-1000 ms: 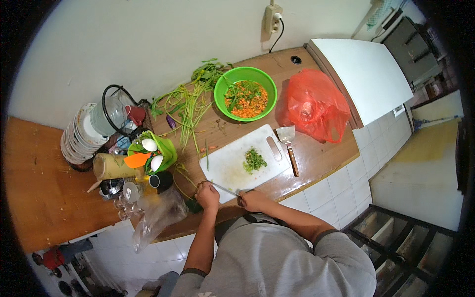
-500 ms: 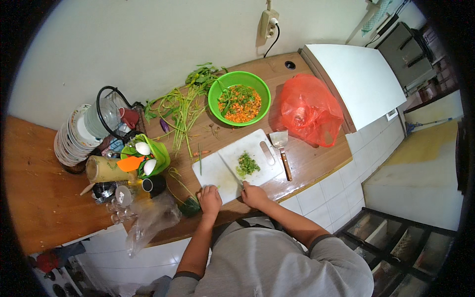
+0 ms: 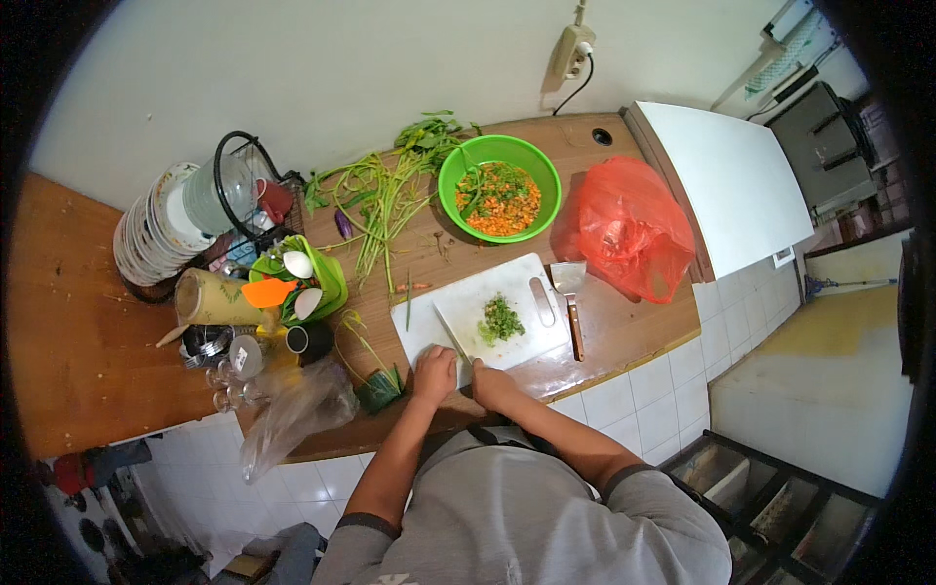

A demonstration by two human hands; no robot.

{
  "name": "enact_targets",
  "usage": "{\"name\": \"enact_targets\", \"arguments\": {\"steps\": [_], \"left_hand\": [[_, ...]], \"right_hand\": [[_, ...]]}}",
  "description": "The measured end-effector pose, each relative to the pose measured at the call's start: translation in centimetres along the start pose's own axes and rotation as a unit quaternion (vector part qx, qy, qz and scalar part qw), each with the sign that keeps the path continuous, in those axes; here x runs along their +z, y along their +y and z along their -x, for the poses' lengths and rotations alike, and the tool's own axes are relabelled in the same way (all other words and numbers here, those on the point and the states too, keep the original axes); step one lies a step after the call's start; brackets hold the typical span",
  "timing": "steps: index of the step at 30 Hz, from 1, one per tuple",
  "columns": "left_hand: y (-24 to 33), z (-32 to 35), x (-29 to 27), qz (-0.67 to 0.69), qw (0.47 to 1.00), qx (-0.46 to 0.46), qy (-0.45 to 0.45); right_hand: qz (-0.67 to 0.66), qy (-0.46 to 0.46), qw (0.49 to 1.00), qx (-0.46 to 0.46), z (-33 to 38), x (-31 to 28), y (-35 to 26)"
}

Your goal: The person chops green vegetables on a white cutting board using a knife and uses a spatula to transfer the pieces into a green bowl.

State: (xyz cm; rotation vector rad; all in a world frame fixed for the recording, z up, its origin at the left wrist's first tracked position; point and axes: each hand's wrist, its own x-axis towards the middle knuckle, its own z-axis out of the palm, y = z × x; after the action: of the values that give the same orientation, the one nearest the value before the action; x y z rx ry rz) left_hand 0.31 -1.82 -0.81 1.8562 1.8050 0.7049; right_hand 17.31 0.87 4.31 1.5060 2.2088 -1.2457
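Knife (image 3: 452, 332), handle invisible in right hand (image 3: 495, 388)

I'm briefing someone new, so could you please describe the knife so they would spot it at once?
On the wooden table, find the white cutting board. The knife angles over it, left of the chopped greens, its handle in the right hand. Unlike the wide-ended turner right of the board, its blade is long and narrow.

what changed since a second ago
The knife, in the right hand throughout, has swung from pointing left to pointing farther away across the cutting board. The left hand has moved closer to the right. The chopped greens, spatula and green bowl stayed put.
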Motion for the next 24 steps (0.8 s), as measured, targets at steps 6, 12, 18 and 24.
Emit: {"name": "enact_targets", "arguments": {"steps": [6, 12, 18, 24], "left_hand": [[-0.8, 0.2, 0.0, 0.006, 1.0, -0.008, -0.015], [-0.8, 0.0, 0.2, 0.016, 1.0, 0.018, 0.015], [-0.7, 0.1, -0.1, 0.021, 0.999, 0.021, 0.014], [-0.4, 0.1, -0.1, 0.023, 0.999, 0.017, 0.03]], "right_hand": [[-0.003, -0.004, 1.0, -0.017, -0.9, -0.8, -1.0], [-0.003, 0.002, 1.0, -0.011, -0.4, -1.1, -0.9], [0.013, 0.009, 0.999, -0.03, -1.9, -0.3, -0.4], [0.013, -0.007, 1.0, -0.008, -1.3, -0.7, -1.1]]}}
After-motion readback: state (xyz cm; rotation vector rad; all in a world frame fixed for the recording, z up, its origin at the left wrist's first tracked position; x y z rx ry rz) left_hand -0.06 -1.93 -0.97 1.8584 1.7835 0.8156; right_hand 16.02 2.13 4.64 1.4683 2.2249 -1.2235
